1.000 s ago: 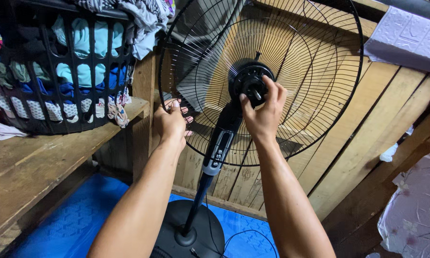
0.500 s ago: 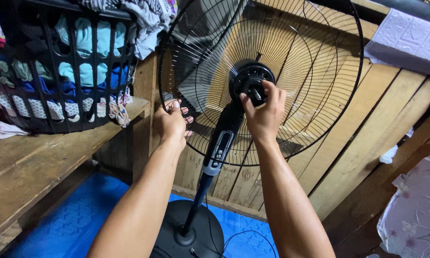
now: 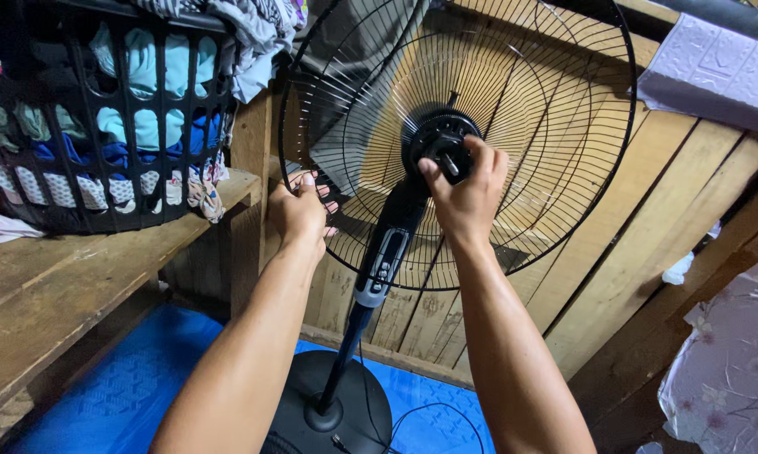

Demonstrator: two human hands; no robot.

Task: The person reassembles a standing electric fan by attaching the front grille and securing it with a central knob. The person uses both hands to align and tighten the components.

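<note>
A black standing fan without blades stands before me, its round wire rear guard [image 3: 556, 101] open to the front. My left hand [image 3: 299, 210] grips the guard's lower left rim. My right hand [image 3: 467, 197] is closed around the black ring nut on the motor hub [image 3: 434, 139], where the bare metal shaft sticks out. The fan's pole with its control panel [image 3: 379, 269] drops to a round black base [image 3: 345, 412].
A black laundry basket [image 3: 101, 118] stuffed with clothes sits on a wooden bench [image 3: 68, 277] at left. Plank walls rise behind the fan. A blue mat [image 3: 143, 378] covers the floor. Flowered cloth [image 3: 732, 370] lies at right.
My right hand has turned slightly on the hub nut, the fingers shifting round it. The view has drifted a little; my left hand stays on the guard's rim.
</note>
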